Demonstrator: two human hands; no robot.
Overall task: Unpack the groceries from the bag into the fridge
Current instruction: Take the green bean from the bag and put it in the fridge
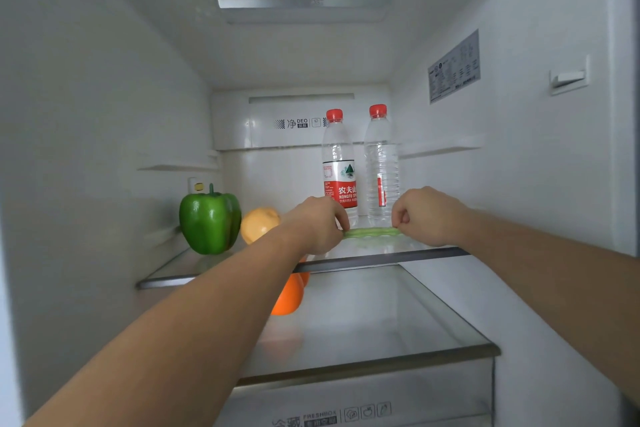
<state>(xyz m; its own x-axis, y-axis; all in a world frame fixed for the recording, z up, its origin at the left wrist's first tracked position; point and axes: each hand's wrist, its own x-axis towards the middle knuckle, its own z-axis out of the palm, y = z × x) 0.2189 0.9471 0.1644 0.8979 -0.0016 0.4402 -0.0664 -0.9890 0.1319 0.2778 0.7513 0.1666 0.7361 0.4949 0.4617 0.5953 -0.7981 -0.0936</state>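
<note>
While both hands, left (320, 224) and right (427, 215), pinch a slender bumpy green bean pod (372, 231), it rests on glass shelf (398, 253).

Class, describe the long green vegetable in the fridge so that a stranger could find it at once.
Look at the upper glass shelf of the fridge. In front of the two red-capped bottles, the left hand and right hand pinch a thin green pod by its ends. It alone is long, slender and horizontal.

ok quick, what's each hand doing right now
Left hand: closed, pinching the left end of the long pale green bean pod at the glass shelf.
Right hand: closed, pinching its right end.
</note>
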